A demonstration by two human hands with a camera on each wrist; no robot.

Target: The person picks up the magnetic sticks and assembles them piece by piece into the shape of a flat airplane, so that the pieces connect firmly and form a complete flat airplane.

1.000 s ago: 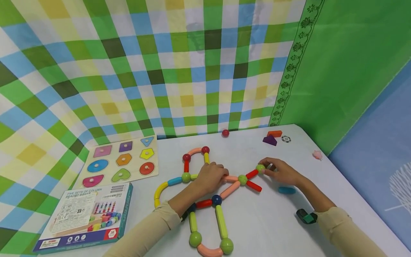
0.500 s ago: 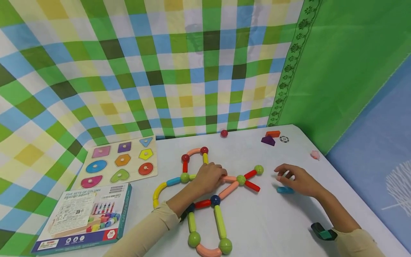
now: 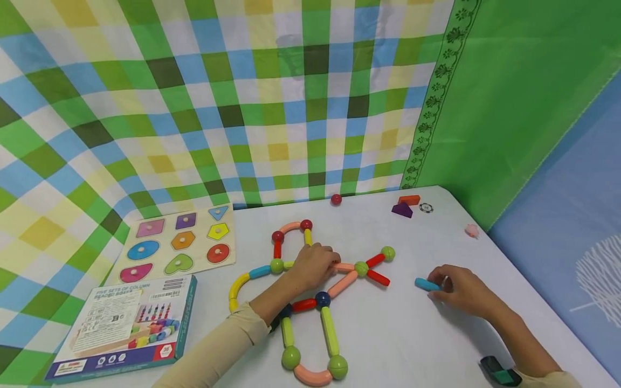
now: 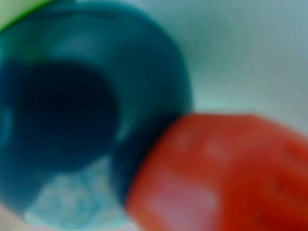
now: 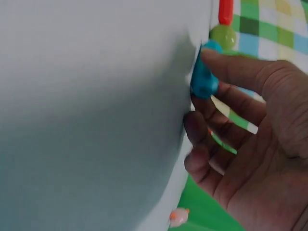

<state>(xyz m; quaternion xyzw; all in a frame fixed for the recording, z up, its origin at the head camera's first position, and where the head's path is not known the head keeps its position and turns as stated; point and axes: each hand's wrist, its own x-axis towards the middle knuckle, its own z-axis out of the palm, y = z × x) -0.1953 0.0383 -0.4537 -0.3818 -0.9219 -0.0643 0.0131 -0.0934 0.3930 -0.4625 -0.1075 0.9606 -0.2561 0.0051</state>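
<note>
My right hand [image 3: 463,291] pinches a short blue rod [image 3: 427,284] between thumb and fingers, right of the figure. In the right wrist view the thumb lies across that blue rod [image 5: 204,79]. The left hand [image 3: 312,267] lies over the middle of a flat figure of coloured rods and balls, its fingertips hidden at the end of a pink rod [image 3: 344,267]. Beyond that rod, a green ball [image 3: 361,269] joins two red rods, the upper ending in another green ball [image 3: 387,253]. Close under the left wrist are a dark blue ball [image 4: 96,91] and a red rod [image 4: 226,173].
A shape puzzle board [image 3: 199,222] and a boxed bead set [image 3: 121,328] lie at left. Along the back are a red ball [image 3: 336,199], an orange block [image 3: 409,200], a purple block [image 3: 402,210] and a round token [image 3: 426,208]. A small pink toy [image 3: 471,230] is near the right edge.
My right hand has let go of the outer green ball, moved right and toward me, and taken the blue rod. The left hand stays over the figure.
</note>
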